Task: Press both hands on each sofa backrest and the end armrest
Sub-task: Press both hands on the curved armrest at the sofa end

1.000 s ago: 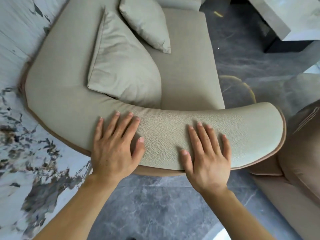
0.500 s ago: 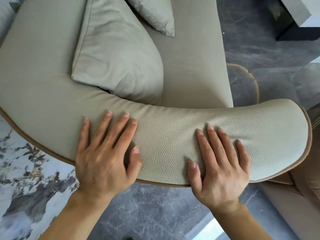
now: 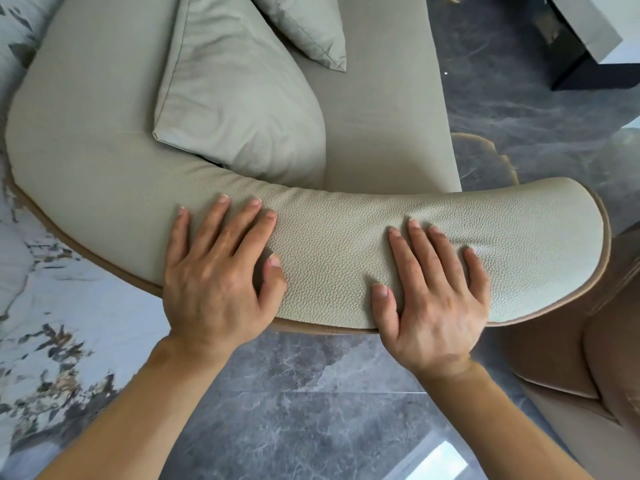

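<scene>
A curved, pale green leather sofa armrest [image 3: 332, 244] with brown piping runs across the middle of the view and bends up into the backrest [image 3: 90, 109] at the left. My left hand [image 3: 214, 275] lies flat on the armrest left of centre, fingers spread, palm down. My right hand [image 3: 433, 292] lies flat on it right of centre, thumb near the armrest's near edge. The leather dimples under both hands. Neither hand holds anything.
A large cushion [image 3: 235, 102] and a smaller one [image 3: 304, 26] rest on the seat [image 3: 381, 109] beyond the armrest. A brown upholstered seat [image 3: 588, 358] stands at the right. Grey marble floor [image 3: 304, 410] lies below, a veined white wall [image 3: 41, 306] at left, a low table [image 3: 588, 26] top right.
The view has shifted slightly and drawn closer. Both hands stay pressed flat on the armrest in about the same spots.
</scene>
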The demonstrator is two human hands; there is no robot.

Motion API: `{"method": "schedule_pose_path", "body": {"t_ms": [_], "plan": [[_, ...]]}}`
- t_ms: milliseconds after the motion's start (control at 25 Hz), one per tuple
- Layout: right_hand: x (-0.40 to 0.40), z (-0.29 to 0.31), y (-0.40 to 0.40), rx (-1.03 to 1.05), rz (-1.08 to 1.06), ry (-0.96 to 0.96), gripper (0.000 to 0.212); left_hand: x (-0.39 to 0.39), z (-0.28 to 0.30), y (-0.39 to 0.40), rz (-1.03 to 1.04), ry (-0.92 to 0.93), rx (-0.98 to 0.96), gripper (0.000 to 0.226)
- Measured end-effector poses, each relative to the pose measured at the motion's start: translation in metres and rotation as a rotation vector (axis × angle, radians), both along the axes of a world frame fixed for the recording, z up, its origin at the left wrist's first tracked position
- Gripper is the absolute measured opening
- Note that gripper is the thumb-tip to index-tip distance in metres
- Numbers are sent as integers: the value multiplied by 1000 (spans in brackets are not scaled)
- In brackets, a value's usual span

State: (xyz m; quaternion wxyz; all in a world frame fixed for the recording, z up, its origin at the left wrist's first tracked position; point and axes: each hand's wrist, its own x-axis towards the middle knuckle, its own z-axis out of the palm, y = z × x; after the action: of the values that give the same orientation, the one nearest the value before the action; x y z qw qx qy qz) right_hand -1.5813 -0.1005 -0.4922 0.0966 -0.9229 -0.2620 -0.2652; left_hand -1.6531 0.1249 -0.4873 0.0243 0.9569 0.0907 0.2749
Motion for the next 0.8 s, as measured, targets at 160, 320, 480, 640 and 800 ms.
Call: {"method": "schedule_pose_path", "body": {"t_ms": [160,320,480,640,800], "plan": [[20,1,9,-1,-7,4,58,19,1,7,7,-10,4,48],[34,0,16,9,-9,-9,57,34,1,12,10,-7,-3,47],[37,1,16,9,-10,-12,58,37,1,13,7,-5,-8,48],[33,4,17,-18,-39,46,58,35,6,11,28,64,-18,46],[26,15,15,-115,-58,271,67,26,18,0,58,245,-49,53]]}}
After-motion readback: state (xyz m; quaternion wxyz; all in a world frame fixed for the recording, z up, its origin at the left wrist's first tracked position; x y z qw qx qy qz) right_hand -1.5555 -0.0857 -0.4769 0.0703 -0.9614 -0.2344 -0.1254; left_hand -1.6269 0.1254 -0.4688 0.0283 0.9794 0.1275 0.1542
